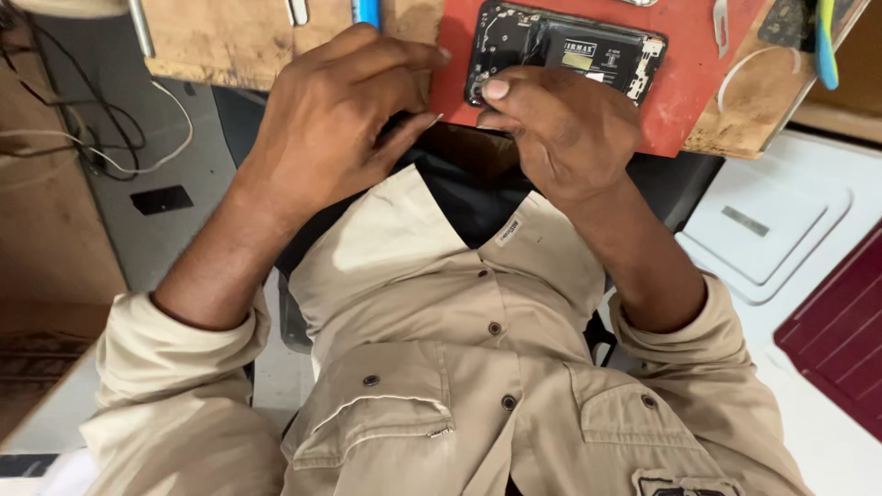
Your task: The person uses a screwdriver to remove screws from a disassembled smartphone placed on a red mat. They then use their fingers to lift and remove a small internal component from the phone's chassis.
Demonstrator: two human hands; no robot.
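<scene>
Opened black smartphone [565,50], back cover off, on red mat [684,87]: right hand [560,129] pinches its near-left corner, steadying it; left hand [335,119] clenched, contents hidden.

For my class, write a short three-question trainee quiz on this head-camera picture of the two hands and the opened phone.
1. True or false: the opened phone lies on a red mat.
2. Which hand has its thumb on the phone's lower left corner? A) left hand B) right hand
3. Fill in: the mat lies on a worn ____ board.

Key: 1 true; 2 B; 3 wooden.
</scene>
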